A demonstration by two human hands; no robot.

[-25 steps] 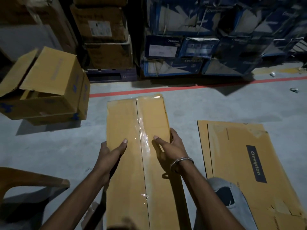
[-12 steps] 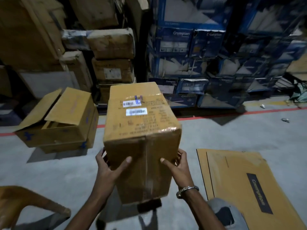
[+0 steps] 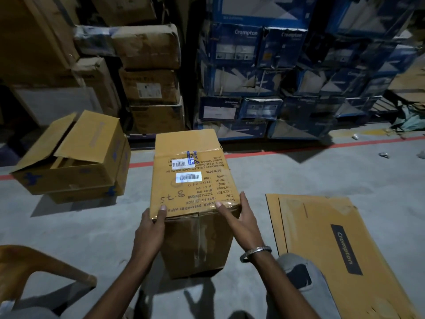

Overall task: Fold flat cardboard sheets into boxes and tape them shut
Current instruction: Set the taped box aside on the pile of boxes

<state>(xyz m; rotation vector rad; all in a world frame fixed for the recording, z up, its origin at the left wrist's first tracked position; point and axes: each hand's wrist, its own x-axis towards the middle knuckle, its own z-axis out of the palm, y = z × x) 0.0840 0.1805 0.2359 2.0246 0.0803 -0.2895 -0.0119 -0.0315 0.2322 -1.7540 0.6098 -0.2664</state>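
On the grey floor, centre: a taped cardboard box [image 3: 192, 180] is seen standing between the two hands, its labelled face turned up and its taped end facing the camera.
Left hand: the left hand [image 3: 150, 231] is laid against the near left corner of the box, thumb hooked over the top edge, fingers wrapped round the side.
Right hand: the right hand [image 3: 241, 221] is set on the near right corner, thumb resting on the top edge, fingers curled round the right side; a metal bangle [image 3: 255, 252] is worn at the wrist.
Box markings: two barcode labels [image 3: 189, 176], printed text and a handwritten "St.8" are shown on the upper face.
Right of the box: a flat cardboard sheet [image 3: 333, 245] printed "Crompton" is spread on the floor, apart from the box.
Left of the box: an open box [image 3: 76, 155] with raised flaps is stacked on another.
Behind: brown cartons and blue Crompton cartons [image 3: 259, 47] are piled up.
Change from half a second ago: the box has been lowered and tipped so more of the labelled face is shown; the grip at both near corners has been kept.
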